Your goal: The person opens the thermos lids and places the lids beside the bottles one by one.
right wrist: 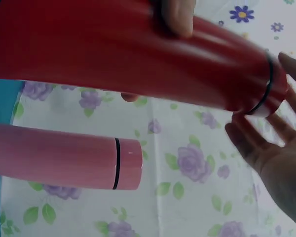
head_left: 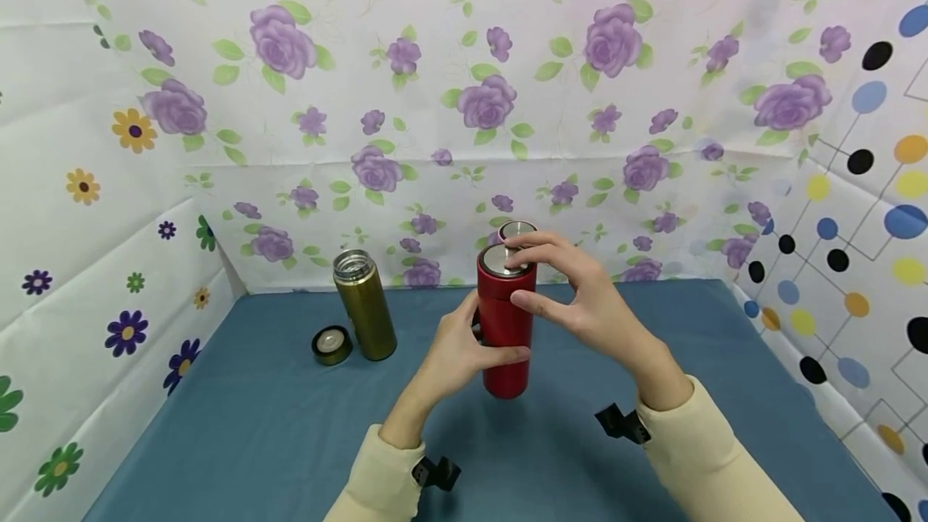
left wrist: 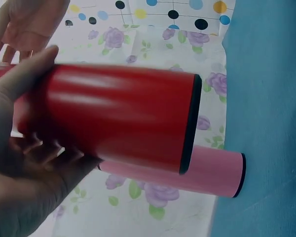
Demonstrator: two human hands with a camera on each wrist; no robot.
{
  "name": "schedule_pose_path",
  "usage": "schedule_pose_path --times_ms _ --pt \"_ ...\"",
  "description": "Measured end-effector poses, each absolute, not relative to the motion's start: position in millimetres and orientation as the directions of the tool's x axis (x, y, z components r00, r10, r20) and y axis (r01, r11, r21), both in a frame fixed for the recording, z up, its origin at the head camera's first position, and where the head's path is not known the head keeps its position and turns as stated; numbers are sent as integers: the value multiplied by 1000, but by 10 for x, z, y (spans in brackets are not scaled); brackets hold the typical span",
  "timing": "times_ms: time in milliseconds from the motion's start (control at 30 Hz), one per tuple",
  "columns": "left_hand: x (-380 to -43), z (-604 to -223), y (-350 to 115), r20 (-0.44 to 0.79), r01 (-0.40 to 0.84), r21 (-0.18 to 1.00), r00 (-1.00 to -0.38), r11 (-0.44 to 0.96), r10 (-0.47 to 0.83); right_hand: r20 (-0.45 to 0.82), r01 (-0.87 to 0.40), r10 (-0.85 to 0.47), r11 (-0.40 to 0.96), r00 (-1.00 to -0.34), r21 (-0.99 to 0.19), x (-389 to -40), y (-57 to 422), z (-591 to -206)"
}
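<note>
A red thermos bottle (head_left: 505,321) is upright, raised off the blue tabletop. My left hand (head_left: 453,353) grips its body, thumb across the front and fingers round the back. At the top, my right hand (head_left: 583,288) holds the red lid (head_left: 495,264) with its silver disc, fingertips over the far side and thumb at the near side. The right wrist view shows the lid end (right wrist: 275,89) between thumb and fingers, with a dark seam below it. Behind the red bottle stands a pink bottle (left wrist: 212,170), mostly hidden in the head view.
To the left, an olive-gold bottle (head_left: 370,308) stands with its steel mouth uncovered. Its cap (head_left: 332,345) lies beside it, inner side up. A blue cloth (head_left: 275,433) covers the table. Flowered sheeting (head_left: 435,103) rises at the back, and patterned sheets hang at both sides.
</note>
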State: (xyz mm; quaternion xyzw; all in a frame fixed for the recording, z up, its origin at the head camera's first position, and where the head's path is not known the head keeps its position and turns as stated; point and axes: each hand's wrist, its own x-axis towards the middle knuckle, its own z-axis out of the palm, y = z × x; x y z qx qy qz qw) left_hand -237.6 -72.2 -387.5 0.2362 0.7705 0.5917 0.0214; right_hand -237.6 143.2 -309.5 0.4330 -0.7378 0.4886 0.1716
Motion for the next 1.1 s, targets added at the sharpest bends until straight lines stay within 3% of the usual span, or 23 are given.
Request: schedule_pose_path --times_ms 167,533,833,1100 --pt "-2383 -3886 -725 253 330 920 -912 211 322 713 -818 -401 278 -576 -504 -2337 1316 -3097" --pt "-2397 -3904 -708 239 322 920 -913 224 330 732 -803 -336 315 -593 -506 -2350 1185 -3143" --pt "-2387 -3875 -738 238 334 923 -886 192 397 725 -807 -355 227 -590 -545 -2326 1260 -3067" --pt "-2396 -3854 -821 203 313 942 -816 118 542 645 -755 -496 34 -582 -655 -2369 1416 -2994"
